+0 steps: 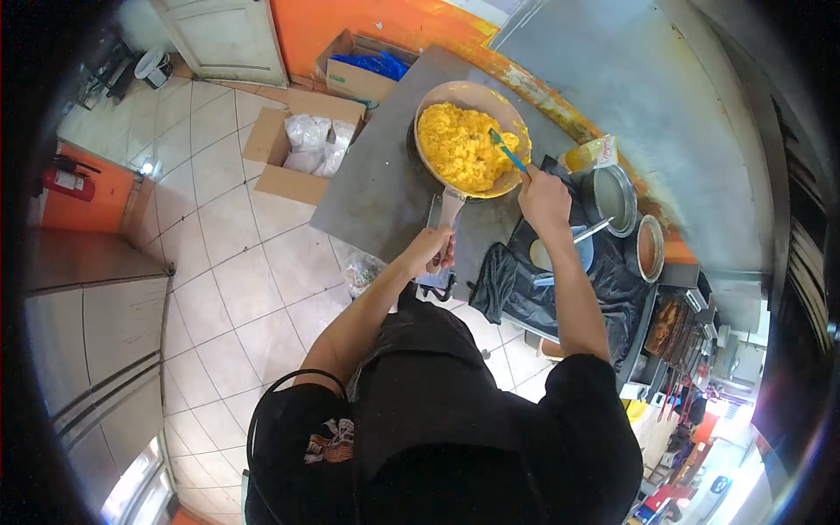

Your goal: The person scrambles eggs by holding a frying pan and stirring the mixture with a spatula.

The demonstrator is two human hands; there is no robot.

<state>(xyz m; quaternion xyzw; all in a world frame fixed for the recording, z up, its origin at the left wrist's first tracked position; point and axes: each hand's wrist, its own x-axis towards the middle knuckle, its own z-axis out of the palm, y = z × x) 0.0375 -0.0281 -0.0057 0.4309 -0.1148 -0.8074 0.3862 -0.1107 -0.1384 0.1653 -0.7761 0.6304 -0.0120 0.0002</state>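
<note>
A wide frying pan (430, 98) sits in front of me on a grey metal counter, full of yellow scrambled egg (459, 147). Its pale handle points towards me, and my left hand (428, 251) is closed around it. My right hand (546, 198) grips a blue-green spatula (514, 158), whose head rests in the egg on the pan's right side. Bits of egg cling to the inner wall and the rim. What the pan stands on is mostly hidden beneath it.
Right of the pan, a black plastic-covered surface (613, 295) carries a metal pot (620, 197), a tub of reddish sauce (651, 249) and a yellow container (581, 157). A dark cloth (493, 279) hangs at its edge. Cardboard boxes (295, 180) stand left of the counter (367, 197).
</note>
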